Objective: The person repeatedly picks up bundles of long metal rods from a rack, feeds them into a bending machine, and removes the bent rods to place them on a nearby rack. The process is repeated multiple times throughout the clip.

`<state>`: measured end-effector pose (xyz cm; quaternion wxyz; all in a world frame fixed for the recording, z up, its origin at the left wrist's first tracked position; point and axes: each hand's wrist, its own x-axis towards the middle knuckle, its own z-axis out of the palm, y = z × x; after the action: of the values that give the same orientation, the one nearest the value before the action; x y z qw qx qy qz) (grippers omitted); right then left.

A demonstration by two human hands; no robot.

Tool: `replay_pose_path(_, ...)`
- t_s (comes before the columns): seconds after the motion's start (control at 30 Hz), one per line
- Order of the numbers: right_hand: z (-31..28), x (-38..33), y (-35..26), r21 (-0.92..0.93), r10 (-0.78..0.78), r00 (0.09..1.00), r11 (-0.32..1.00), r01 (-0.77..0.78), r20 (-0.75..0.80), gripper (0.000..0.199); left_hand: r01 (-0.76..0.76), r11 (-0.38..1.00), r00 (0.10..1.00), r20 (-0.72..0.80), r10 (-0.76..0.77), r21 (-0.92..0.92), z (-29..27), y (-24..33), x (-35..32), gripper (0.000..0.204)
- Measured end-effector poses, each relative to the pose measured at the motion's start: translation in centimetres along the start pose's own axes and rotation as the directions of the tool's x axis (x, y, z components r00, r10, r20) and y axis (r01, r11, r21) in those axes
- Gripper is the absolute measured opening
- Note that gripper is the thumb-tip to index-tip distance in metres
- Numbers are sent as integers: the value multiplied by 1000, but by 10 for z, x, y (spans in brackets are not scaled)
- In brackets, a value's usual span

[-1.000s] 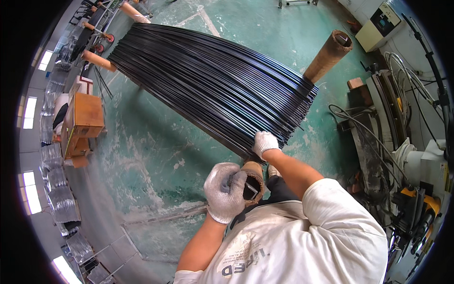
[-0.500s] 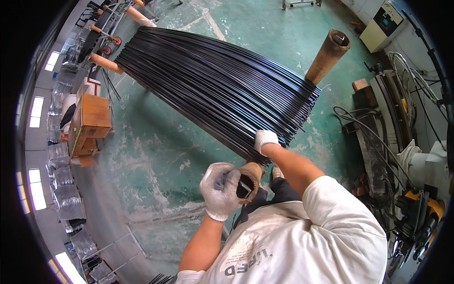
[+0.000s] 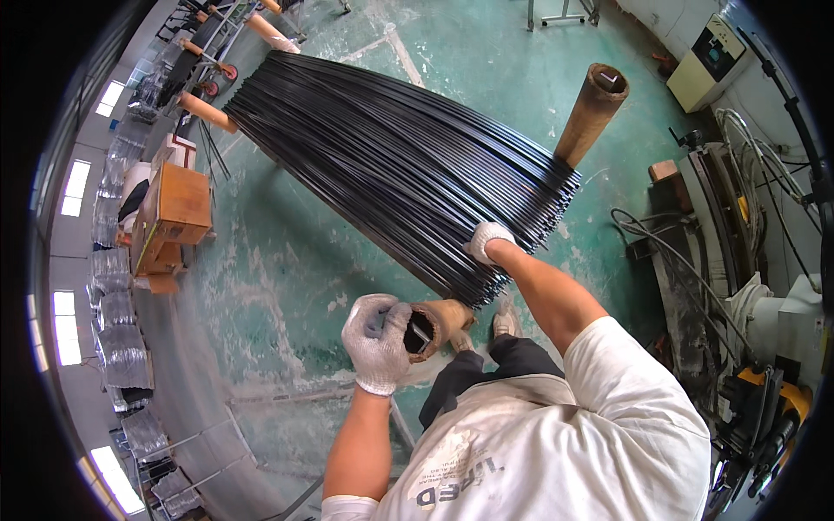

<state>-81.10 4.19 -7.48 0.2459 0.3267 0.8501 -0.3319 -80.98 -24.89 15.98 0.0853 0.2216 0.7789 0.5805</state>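
Dark printed letters run across the front of the person's white shirt (image 3: pixel 556 434), upside down in this view and partly lost in the folds. A long bundle of black rods (image 3: pixel 382 165) lies diagonally over the middle, its uneven near ends stopping just beyond the person's shoes (image 3: pixel 506 321). The right grip (image 3: pixel 489 242), in a white knitted glove, rests on the rods near that end; whether it clasps any cannot be told. The left grip (image 3: pixel 375 343), also gloved, curls against the rim of the near brown tube (image 3: pixel 447 317); how firmly it holds cannot be told. Another brown tube (image 3: pixel 586 126) rises at the bundle's far right corner. A wide stretch of green floor (image 3: pixel 278 304) separates the rods from the cardboard box (image 3: pixel 184 195) on the left; a narrower strip runs between them and the cables (image 3: pixel 643 226) on the right.
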Motion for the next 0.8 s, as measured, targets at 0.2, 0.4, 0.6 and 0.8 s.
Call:
replay_pose_path(0.2, 1, -33, 33, 146, -27, 999, 989, 20, 46, 67, -390, 812, 910, 48, 412, 434, 1, 24, -4, 11)
replay_pose_path(0.4, -12, -196, 87, 128, 176, 984, 976, -176, 5, 78, -713, 655, 700, 311, 643, 251, 19, 52, -73, 20)
replay_pose_path(0.6, 48, -428, 191, 43, 498, 846, 865, -499, -192, 43, -582, 813, 725, 454, 518, 2, 48, 2, -114, 11)
replay_pose_path(0.8, 133, -675, 293, 2, 647, 637, 702, -712, -419, 27, 631, 735, 674, 643, -363, -247, 103, -155, -143, 26)
